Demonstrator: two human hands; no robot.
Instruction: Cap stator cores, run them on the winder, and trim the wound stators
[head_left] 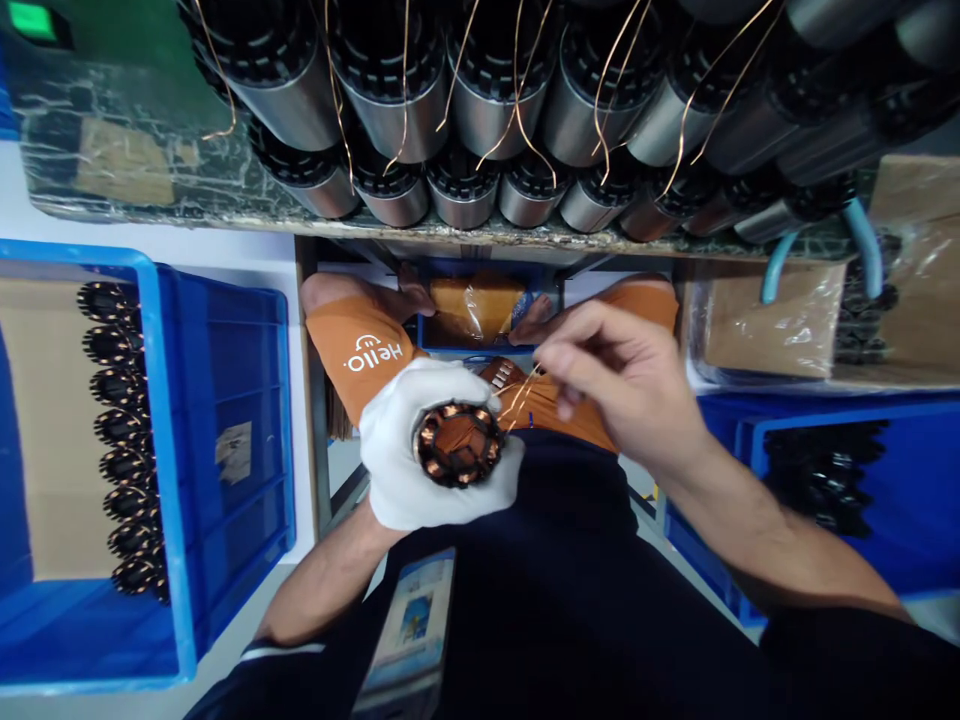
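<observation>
The left hand, white-gloved, is curling around a copper-wound ring, holding it in front of the dark shirt, with its round open end facing up at the head camera and its long axis running roughly along the line of sight. Thin copper wires are sticking out from its right side, slanting upward and rightward, while the bare right hand is pinching their ends between thumb and fingertips.
</observation>
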